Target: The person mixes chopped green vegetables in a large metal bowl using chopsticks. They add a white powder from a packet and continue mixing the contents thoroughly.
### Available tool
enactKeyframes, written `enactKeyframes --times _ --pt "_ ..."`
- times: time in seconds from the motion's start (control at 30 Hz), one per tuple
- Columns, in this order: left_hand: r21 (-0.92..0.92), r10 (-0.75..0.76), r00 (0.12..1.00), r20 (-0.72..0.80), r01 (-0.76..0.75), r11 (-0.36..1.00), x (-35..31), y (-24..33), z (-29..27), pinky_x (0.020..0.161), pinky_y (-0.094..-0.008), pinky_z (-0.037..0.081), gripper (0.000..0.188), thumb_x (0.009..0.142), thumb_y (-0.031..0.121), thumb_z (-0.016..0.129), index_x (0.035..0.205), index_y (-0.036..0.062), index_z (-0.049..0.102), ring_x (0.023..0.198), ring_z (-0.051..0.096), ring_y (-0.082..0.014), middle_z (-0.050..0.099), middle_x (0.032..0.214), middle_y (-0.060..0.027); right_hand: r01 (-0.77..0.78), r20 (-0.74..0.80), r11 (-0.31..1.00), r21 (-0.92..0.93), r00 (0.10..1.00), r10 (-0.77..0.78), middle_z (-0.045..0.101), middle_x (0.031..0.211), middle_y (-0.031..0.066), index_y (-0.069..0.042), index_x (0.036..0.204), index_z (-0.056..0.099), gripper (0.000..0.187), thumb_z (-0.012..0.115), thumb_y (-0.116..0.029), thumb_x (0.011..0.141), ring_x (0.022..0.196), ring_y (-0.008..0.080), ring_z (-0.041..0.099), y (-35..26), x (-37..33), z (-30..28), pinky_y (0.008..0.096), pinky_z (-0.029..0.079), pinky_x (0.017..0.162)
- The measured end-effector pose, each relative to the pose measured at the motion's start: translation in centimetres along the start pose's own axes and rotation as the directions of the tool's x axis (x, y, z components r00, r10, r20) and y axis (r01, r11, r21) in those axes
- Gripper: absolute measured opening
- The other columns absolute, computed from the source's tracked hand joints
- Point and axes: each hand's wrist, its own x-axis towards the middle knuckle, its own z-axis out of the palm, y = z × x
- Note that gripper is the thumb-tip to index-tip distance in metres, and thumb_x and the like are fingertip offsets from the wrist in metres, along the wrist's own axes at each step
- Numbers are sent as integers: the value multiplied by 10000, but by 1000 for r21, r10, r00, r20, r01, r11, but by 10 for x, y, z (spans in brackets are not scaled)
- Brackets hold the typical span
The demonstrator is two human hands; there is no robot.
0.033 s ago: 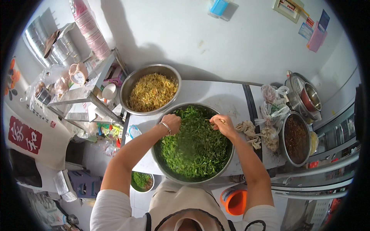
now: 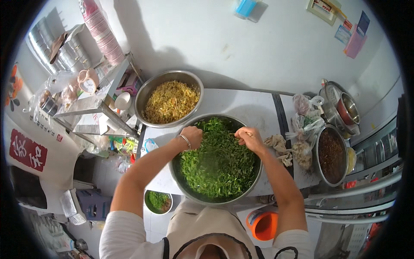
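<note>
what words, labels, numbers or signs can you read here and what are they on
Wording isn't copied here, only where it stands:
Red panel on pale sheet: large white characters, legible.
Pale sheet, above the panel: small dark characters, too small.
Pink clock: dial marks, too small.
Framed wall fitting: print, too small.
Blue-and-white wall card: print, too small.
Tabletop, by the dark strip: red marks, too blurred.

Both arms reach forward from the body, bent at the elbows. The left arm (image 2: 144, 175) slants in toward the middle, and the left hand (image 2: 192, 137) is curled up like a fist, with its back facing up. The right arm (image 2: 282, 181) slants in too, and the right hand (image 2: 249, 138) has its fingers bent in. The two hands are side by side, not touching, about equally far forward.
</note>
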Motion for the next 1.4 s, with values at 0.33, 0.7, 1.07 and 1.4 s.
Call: enactKeyframes --times 0.33,0.7,1.07,1.4 --pt "92 -119 988 103 110 990 -96 10 -100 674 -442 524 170 765 202 607 771 51 685 733 654 -345 656 742 -173 267 137 834 -483 964 -229 638 722 113 14 885 650 211 496 -128 911 653 204 613 -117 -82 -33 322 491 612" --pt "-253 -248 931 269 317 914 -55 -17 -15 648 -431 528 230 758 198 608 671 -8 666 688 651 -356 647 686 -206 -152 -146 931 333 967 210 615 713 88 9 837 644 268 522 -219 909 553 157 602 41 -36 7 299 525 518" --pt "-236 8 997 -73 -25 972 -87 1 -82 597 -483 479 282 773 246 593 650 0 655 586 589 -390 579 585 -207 163 155 956 -244 980 -127 650 855 100 -5 885 652 214 490 -139 923 631 154 626 -124 -57 11 280 497 554" --pt "-46 -202 930 306 227 973 -92 -21 -22 696 -446 524 227 708 152 619 865 -1 677 825 642 -383 660 882 -223 -277 -211 947 162 928 307 631 680 108 8 781 655 269 516 -197 885 509 174 612 8 -81 -20 290 528 489"
